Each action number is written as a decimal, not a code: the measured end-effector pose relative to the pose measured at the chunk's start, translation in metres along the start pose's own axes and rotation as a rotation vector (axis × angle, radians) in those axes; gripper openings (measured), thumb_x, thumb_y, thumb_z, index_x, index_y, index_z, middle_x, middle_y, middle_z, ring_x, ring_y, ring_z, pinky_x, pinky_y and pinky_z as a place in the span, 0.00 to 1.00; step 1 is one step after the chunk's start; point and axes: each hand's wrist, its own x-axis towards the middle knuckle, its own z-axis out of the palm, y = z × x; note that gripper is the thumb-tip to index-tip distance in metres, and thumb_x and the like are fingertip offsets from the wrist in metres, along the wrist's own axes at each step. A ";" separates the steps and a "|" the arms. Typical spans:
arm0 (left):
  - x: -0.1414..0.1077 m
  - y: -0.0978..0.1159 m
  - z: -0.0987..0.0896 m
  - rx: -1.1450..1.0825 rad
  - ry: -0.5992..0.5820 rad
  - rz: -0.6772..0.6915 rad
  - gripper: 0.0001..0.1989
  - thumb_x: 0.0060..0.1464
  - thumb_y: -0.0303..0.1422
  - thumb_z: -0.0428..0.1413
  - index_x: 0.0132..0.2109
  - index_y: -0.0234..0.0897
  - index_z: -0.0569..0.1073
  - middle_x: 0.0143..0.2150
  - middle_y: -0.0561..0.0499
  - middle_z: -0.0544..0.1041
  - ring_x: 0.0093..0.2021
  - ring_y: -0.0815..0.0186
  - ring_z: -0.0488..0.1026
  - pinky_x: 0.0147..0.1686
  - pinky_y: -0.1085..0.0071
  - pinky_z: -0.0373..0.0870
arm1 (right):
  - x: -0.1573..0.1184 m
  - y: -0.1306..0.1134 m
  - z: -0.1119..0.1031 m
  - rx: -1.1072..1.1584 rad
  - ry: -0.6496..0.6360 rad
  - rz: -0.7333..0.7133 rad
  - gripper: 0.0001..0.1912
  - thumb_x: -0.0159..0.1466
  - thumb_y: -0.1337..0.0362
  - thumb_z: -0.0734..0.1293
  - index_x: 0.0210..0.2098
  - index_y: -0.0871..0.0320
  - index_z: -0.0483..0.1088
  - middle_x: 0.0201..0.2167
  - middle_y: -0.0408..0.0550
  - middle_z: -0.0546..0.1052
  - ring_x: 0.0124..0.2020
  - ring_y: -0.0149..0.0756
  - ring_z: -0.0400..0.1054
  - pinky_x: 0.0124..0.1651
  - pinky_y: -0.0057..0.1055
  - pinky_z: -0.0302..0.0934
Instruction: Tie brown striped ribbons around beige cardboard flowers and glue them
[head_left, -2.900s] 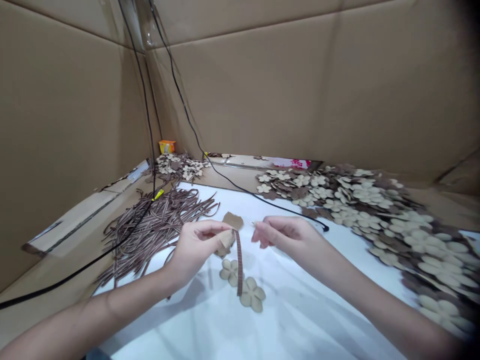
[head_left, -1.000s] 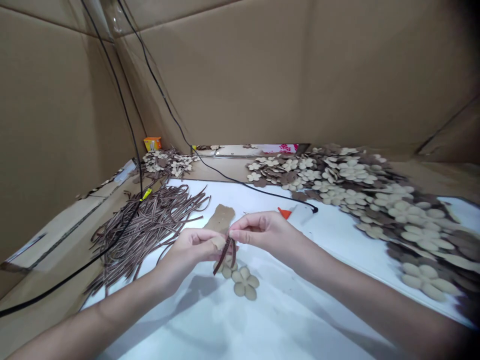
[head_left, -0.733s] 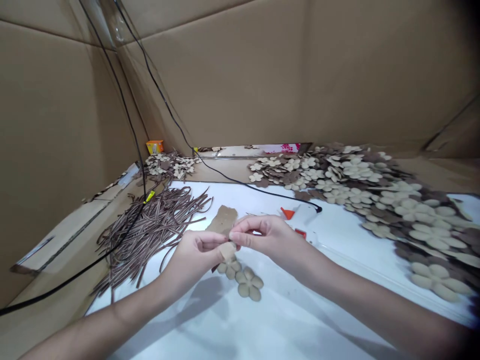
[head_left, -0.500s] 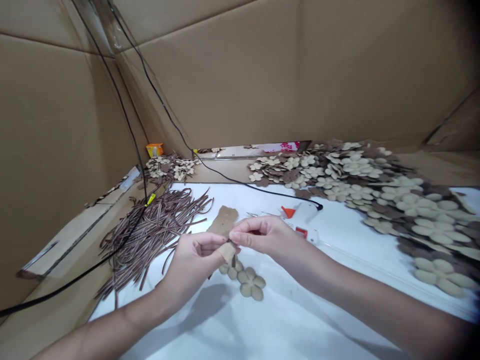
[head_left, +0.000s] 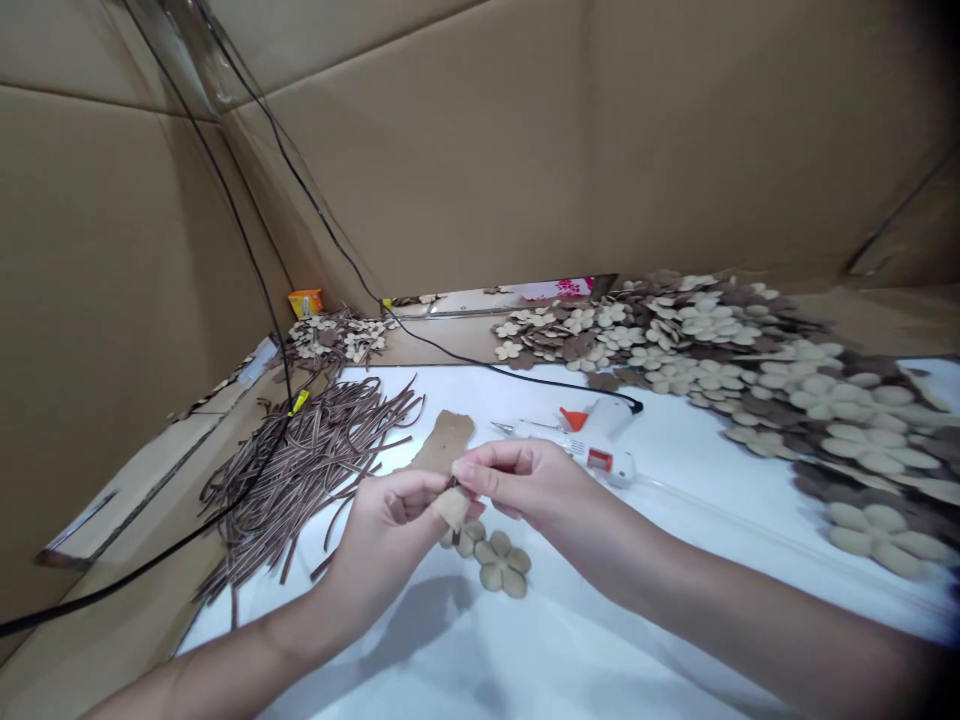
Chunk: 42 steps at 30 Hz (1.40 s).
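Note:
My left hand (head_left: pixel 394 530) pinches a small tan piece (head_left: pixel 453 508) with a dark strip at it, above the white table. Fingertips of my right hand (head_left: pixel 517 480) close on the upper end of the same piece, touching the left fingertips. What exactly lies between the fingertips is partly hidden. Just below the hands, a beige flower (head_left: pixel 503 564) lies flat, with another flower (head_left: pixel 469 539) beside it, partly covered. Behind the hands is a flat brown scrap (head_left: pixel 448 437). A white glue gun (head_left: pixel 600 440) with an orange trigger lies beyond my right hand.
Dark brown strips (head_left: pixel 300 470) are heaped on the left. Beige and brown flowers (head_left: pixel 712 350) pile up along the back and right. A smaller flower pile (head_left: pixel 341 338) and an orange box (head_left: pixel 306 303) stand back left. A black cable (head_left: pixel 480 362) crosses the back; cardboard walls (head_left: pixel 450 170) enclose the table.
Both hands have shifted slightly, staying together at the small piece, which has turned a little. More of the glue gun shows beyond my right hand.

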 end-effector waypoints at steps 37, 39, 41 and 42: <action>0.006 -0.010 -0.002 -0.142 -0.046 -0.029 0.12 0.58 0.35 0.51 0.36 0.33 0.75 0.34 0.47 0.77 0.32 0.66 0.71 0.35 0.72 0.66 | 0.007 0.004 -0.008 -0.339 0.143 -0.295 0.12 0.61 0.59 0.64 0.24 0.58 0.72 0.25 0.44 0.73 0.30 0.34 0.68 0.36 0.29 0.60; 0.007 -0.010 0.000 -0.129 -0.031 -0.028 0.11 0.56 0.37 0.53 0.35 0.33 0.74 0.31 0.48 0.77 0.30 0.68 0.71 0.32 0.74 0.66 | 0.006 0.006 -0.006 -0.345 0.166 -0.329 0.12 0.61 0.60 0.64 0.24 0.58 0.72 0.24 0.43 0.73 0.31 0.33 0.68 0.37 0.29 0.60; 0.007 -0.010 0.003 -0.123 -0.006 -0.029 0.10 0.53 0.37 0.56 0.33 0.33 0.73 0.29 0.49 0.77 0.28 0.69 0.71 0.31 0.74 0.66 | 0.005 0.008 -0.005 -0.308 0.177 -0.325 0.11 0.61 0.60 0.64 0.25 0.57 0.72 0.24 0.43 0.73 0.31 0.33 0.68 0.36 0.28 0.60; 0.007 -0.010 0.004 -0.124 0.010 -0.031 0.09 0.52 0.36 0.57 0.32 0.33 0.72 0.28 0.50 0.77 0.28 0.69 0.71 0.31 0.74 0.67 | 0.006 0.009 -0.004 -0.274 0.172 -0.307 0.11 0.61 0.60 0.64 0.25 0.57 0.72 0.24 0.43 0.73 0.30 0.33 0.68 0.35 0.28 0.60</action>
